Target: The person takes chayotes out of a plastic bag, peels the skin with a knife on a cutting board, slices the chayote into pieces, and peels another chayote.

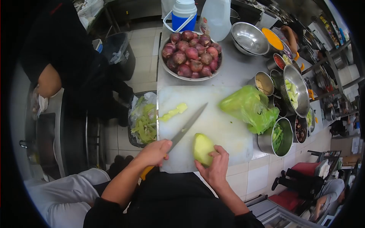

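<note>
My left hand (154, 152) is closed around a kitchen knife (190, 122) with a yellow handle. Its long blade points away over the white cutting board (205, 98). Thumb and fingers of my right hand (216, 166) grip the near right side of a pale green peeled vegetable (203, 147), which rests on the board. Small pale green scraps (173, 112) lie at the board's left edge, to the left of the blade. A bunched green plastic bag (249, 106) sits on the right part of the board; what it holds is hidden.
A bowl of red onions (192, 57) stands beyond the board. Steel pots (275, 136) and a colander (296, 90) with cut vegetables line the right. A lined bin (143, 119) with green peelings is at the left. A person in black (72, 49) stands at left.
</note>
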Available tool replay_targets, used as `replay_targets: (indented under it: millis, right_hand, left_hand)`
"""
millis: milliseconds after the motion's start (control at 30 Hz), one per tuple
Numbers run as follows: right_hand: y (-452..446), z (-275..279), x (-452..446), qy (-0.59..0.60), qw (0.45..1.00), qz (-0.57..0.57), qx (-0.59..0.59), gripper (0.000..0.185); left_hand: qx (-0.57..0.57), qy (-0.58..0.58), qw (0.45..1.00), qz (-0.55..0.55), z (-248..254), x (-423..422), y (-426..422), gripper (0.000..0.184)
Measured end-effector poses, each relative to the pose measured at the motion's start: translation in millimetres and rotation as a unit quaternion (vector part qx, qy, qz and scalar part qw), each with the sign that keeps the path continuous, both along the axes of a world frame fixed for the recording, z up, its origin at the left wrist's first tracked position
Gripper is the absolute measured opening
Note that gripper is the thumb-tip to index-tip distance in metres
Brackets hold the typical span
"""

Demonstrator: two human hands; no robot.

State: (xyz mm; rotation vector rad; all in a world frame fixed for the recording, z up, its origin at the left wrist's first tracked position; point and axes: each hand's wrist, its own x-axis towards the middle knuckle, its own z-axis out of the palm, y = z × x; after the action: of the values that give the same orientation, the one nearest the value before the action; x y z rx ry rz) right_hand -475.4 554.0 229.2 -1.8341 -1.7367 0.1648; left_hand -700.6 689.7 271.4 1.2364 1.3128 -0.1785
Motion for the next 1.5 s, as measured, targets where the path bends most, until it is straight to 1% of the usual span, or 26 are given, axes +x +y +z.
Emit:
replay_targets:
  millis: [67,167,267,367,467,533,567,600,700,733,833,1067,1200,1267,1367,1400,1467,1500]
  right_hand:
    - [6.9,-1.0,3.7,-0.001,1.0,-0.003,0.008,0.07]
    - [21.8,-6.4,15.8,0.003,1.0,0.004,0.017,0.072]
    - [33.1,-7.8,25.8,0.02,0.999,0.025,0.013,0.077]
    - [44.1,-2.9,30.7,0.017,0.998,0.056,-0.007,0.082]
    - [54.1,1.9,34.3,-0.002,0.995,0.091,-0.03,0.085]
    - [63.3,3.6,40.2,-0.012,0.99,0.132,-0.039,0.086]
    - [69.7,3.3,44.9,-0.015,0.986,0.161,-0.041,0.086]
    - [72.9,3.3,46.5,-0.018,0.981,0.191,-0.044,0.087]
    - [73.2,10.9,35.2,-0.041,0.985,0.15,-0.075,0.086]
    - [72.3,12.5,30.6,-0.047,0.986,0.133,-0.087,0.085]
    - [71.2,13.4,20.9,-0.063,0.987,0.095,-0.111,0.082]
    - [71.3,8.2,20.9,-0.068,0.988,0.09,-0.106,0.083]
    - [74.2,15.6,18.5,-0.07,0.985,0.092,-0.125,0.084]
    - [75.8,16.7,17.2,-0.075,0.985,0.093,-0.125,0.085]
    - [75.1,11.7,20.2,-0.079,0.983,0.113,-0.125,0.09]
    - [74.8,9.0,23.2,-0.08,0.981,0.121,-0.126,0.092]
    - [75.3,5.4,27.4,-0.084,0.981,0.135,-0.11,0.089]
    - [73.6,3.5,28.4,-0.083,0.981,0.143,-0.105,0.088]
  left_hand:
    - [-0.007,-0.002,0.998,0.058,-2.6,-12.9,-4.3,0.052]
    - [-0.018,-0.04,0.989,0.144,-14.3,-34.5,-18.6,0.053]
    - [-0.014,-0.037,0.971,0.237,-23.3,-51.0,-37.2,0.051]
    - [0.03,-0.038,0.953,0.298,-33.7,-68.9,-49.7,0.052]
    - [0.082,0.048,0.968,0.23,-24.1,-77.4,-49.0,0.051]
    - [0.231,0.043,0.964,0.127,-15.3,-74.8,-55.0,0.05]
    - [0.303,0.042,0.949,0.074,-13.6,-71.9,-58.0,0.049]
    - [0.357,0.029,0.933,0.044,-15.5,-67.0,-60.2,0.047]
    - [0.317,0.07,0.944,-0.055,6.5,-48.1,-60.0,0.048]
    - [0.302,0.077,0.947,-0.08,7.1,-43.6,-60.9,0.049]
    - [0.259,0.069,0.955,-0.129,17.2,-37.9,-57.9,0.051]
    - [0.271,0.07,0.948,-0.151,21.3,-50.4,-57.0,0.05]
    - [0.262,0.06,0.952,-0.146,24.3,-40.0,-38.1,0.045]
    - [0.267,0.042,0.953,-0.138,21.0,-26.1,-21.9,0.042]
    - [0.233,0.034,0.962,-0.138,5.0,-9.3,0.4,0.04]
    - [0.241,0.025,0.963,-0.12,-1.5,-8.8,1.6,0.039]
    - [0.255,0.008,0.963,-0.085,-9.3,-13.0,3.4,0.039]
    - [0.264,-0.005,0.96,-0.089,-7.6,-18.3,1.7,0.04]
